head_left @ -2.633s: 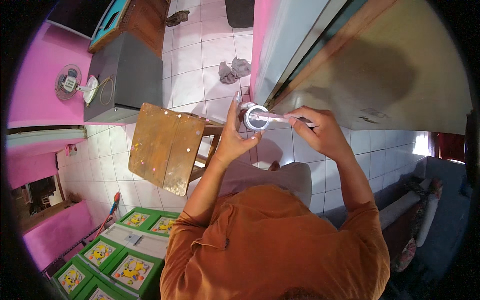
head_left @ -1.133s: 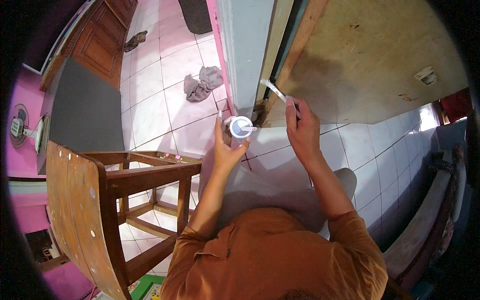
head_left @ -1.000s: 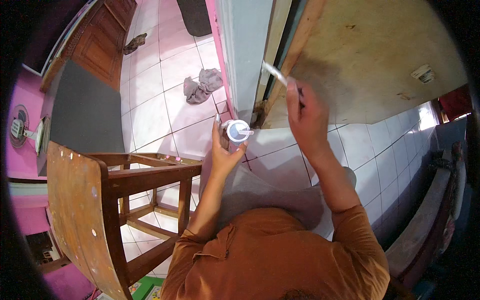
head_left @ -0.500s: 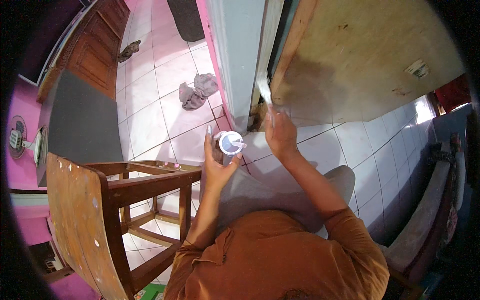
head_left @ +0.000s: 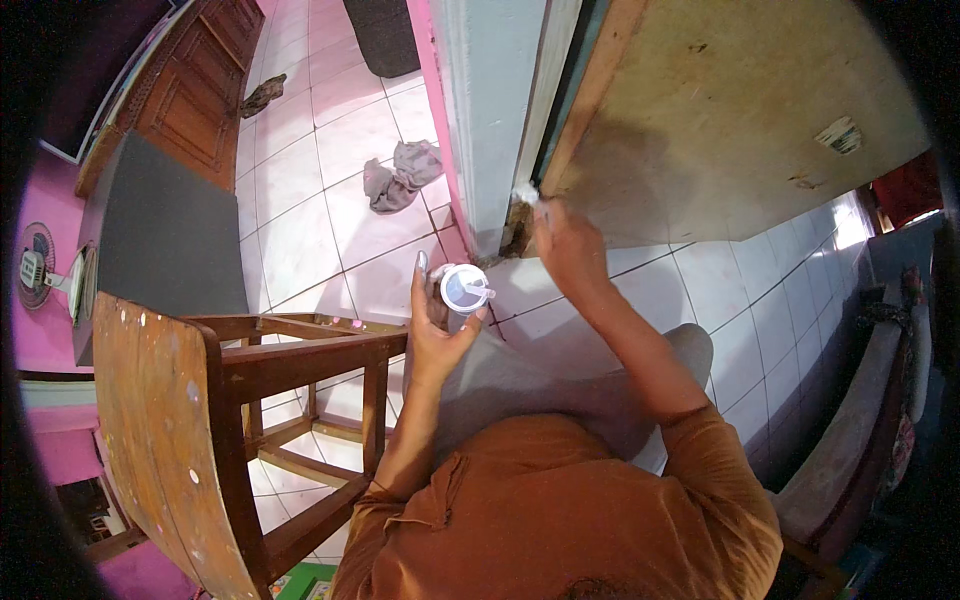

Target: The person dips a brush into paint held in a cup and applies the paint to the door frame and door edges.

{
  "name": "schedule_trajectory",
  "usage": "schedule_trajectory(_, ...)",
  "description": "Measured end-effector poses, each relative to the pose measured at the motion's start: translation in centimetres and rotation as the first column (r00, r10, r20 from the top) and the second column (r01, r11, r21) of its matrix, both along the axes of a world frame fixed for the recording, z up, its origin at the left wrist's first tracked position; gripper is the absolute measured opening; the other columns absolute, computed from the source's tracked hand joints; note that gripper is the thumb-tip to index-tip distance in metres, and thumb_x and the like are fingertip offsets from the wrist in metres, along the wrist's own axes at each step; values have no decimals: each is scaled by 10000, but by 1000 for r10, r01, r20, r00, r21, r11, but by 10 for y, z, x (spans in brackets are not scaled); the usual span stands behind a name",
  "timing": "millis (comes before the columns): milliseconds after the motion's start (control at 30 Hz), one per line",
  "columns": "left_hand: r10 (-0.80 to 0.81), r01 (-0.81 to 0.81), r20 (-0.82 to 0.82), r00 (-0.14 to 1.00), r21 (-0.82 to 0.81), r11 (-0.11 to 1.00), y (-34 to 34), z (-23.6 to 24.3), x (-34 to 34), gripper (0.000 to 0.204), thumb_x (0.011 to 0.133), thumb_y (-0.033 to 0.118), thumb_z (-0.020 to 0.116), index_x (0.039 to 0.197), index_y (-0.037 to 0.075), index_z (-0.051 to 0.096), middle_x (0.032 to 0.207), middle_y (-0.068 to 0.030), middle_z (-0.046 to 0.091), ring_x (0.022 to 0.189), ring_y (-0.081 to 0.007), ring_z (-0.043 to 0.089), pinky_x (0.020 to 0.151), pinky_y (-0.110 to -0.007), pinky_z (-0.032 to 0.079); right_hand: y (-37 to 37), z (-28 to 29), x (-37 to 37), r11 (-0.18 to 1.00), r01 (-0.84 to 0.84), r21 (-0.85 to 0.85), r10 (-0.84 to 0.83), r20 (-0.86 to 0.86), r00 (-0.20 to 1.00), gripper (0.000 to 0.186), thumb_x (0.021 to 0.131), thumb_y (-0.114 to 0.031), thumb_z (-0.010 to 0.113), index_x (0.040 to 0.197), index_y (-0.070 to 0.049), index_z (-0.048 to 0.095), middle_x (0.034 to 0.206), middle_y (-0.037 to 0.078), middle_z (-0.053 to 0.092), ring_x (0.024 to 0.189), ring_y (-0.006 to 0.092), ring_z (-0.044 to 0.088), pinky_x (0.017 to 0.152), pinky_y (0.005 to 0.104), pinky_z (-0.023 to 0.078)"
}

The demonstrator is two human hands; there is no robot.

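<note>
stool (head_left: 210,420): left of our hands | left hand (head_left: 437,325): curled round small white tub (head_left: 463,289), below door frame (head_left: 497,110) | right hand (head_left: 565,245): closed on white-tipped tool (head_left: 527,192), pressed at frame's foot beside door (head_left: 740,110)

stool (head_left: 230,420) left of person | cloth (head_left: 400,175) on floor (head_left: 320,230) beyond

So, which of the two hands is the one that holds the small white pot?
The left hand holds the small white pot, open side up above the lap. The right hand instead reaches to the bottom of the door frame with something white.
</note>
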State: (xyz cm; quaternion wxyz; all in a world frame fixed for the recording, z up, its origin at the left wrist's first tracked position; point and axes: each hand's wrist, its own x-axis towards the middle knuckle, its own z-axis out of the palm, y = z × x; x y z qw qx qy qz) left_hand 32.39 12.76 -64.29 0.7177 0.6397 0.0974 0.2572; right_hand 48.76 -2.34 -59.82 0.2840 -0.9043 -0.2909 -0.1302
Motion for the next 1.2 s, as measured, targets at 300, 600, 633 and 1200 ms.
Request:
schedule_trajectory(300, -14, 14, -5, 1000, 52, 999, 0, 10, 3, 990, 760, -34, 757, 1538, 4, 148, 1384, -167, 449, 1262, -256, 498, 1065, -372, 418, -6, -19, -6, 1000, -11, -19, 10, -71, 997, 163, 957, -180, 572, 938, -18, 561, 845, 212, 656, 749, 419, 640, 656, 500, 506)
schedule_trajectory(600, -12, 11, -10, 1000, -26, 1000, -5, 7, 0, 993, 762, -45, 743, 1536, -7, 122, 1375, -190, 449, 1273, -259, 495, 1080, -368, 399, 2, 134, 0, 999, -19, -44, 20, 31, 999, 205, 971, -222, 530, 910, -29, 567, 870, 203, 642, 811, 398, 647, 709, 515, 515)
schedule_trajectory(633, -13, 13, 8, 1000, -21, 1000, -5, 8, 0, 993, 762, -45, 743, 1536, -7, 122, 1375, -190, 449, 1273, -259, 495, 1080, -368, 399, 1, 157, 3, 996, -77, 49, 73, 64, 995, 195, 969, -217, 535, 913, -34, 567, 886, 198, 640, 804, 403, 643, 691, 519, 515)
schedule_trajectory(1200, -92, 92, 26, 995, 4, 996, -15, 17, 0, 1017, 754, 15, 788, 1546, 22, 149, 1388, -162, 446, 1272, -266, 496, 1082, -394, 413, 11, 371, 7, 817, -335, 470, 74, 490, 868, 170, 1005, -127, 487, 908, -51, 604, 642, 25, 536, 548, 91, 452, 500, 257, 421)
